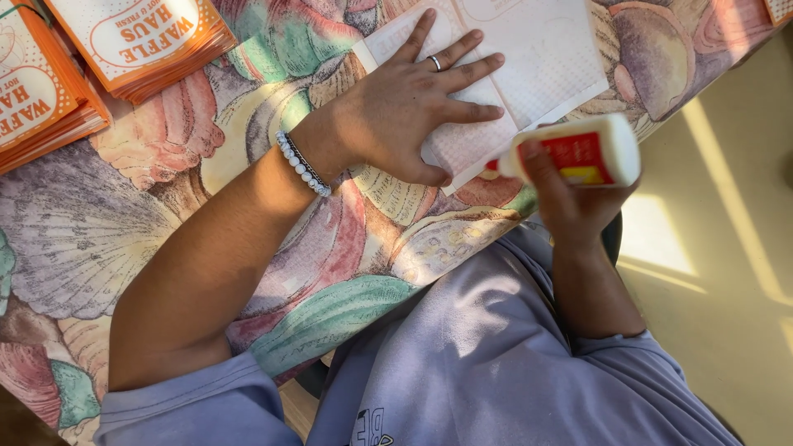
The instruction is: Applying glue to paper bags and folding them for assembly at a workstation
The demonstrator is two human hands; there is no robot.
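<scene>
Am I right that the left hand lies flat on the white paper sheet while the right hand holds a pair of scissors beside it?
Not quite. The left hand does lie flat on the white paper sheet, but the right hand holds a white glue bottle with a red label, not scissors. The head view shows it, tip pointing at the sheet's edge.

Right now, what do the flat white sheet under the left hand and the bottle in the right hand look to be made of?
White sheet: seems thin card or paper, matte, with crisp fold lines. Glue bottle: looks like smooth white plastic, slightly glossy, with a red label. Left hand presses the sheet flat; right hand grips the bottle.
</scene>
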